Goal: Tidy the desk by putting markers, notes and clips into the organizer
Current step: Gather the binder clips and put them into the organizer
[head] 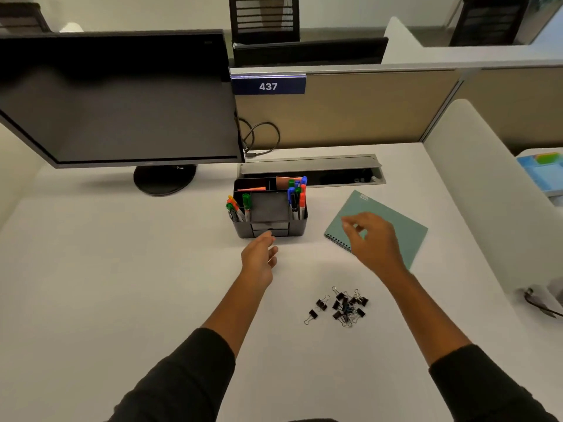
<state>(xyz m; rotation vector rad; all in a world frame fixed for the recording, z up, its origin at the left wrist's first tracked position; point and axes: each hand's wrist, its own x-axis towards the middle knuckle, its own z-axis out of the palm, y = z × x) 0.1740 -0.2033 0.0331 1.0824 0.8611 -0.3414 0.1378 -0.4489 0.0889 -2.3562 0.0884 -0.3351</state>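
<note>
Organizer point(269, 208) at centre of bench point(122, 269), far enough back to leave working room in front, drawer face turned toward the near edge, prob. so the small drawer can be pulled without turning the box. Markers point(240, 208) upright in left front slot, caps up; second bunch of markers point(297, 199) upright in right slots. Caps up likely for colour pick at a glance. Orange notes point(288, 181) tucked in far compartments, standing on edge. So markers + notes look done.

Binder clips point(342, 306) loose in a heap on bench, near-right of organizer, well apart from it. Only task items left out, by the look.

Left grip point(259, 257) low, just near side of organizer, fingertips at or almost at the drawer front; touching or not: can't tell. Fingers loosely curled, nothing held. Prob. placed there to pull the drawer for the clips.

Right grip point(373, 239) raised above near-left corner of teal spiral notebook point(396, 226), right of organizer. Thumb and forefinger close together, other fingers relaxed; nothing visible between them, though too blurred to be sure.

Monitor point(122, 99) far left. Cable tray point(310, 167) open behind organizer. Notebook flat, skewed, not in task list, so prob. stays put.

Next, as a guess: drawer open w/ left, scoop clips w/ right. Risk: clips scatter, handles snag each other.
</note>
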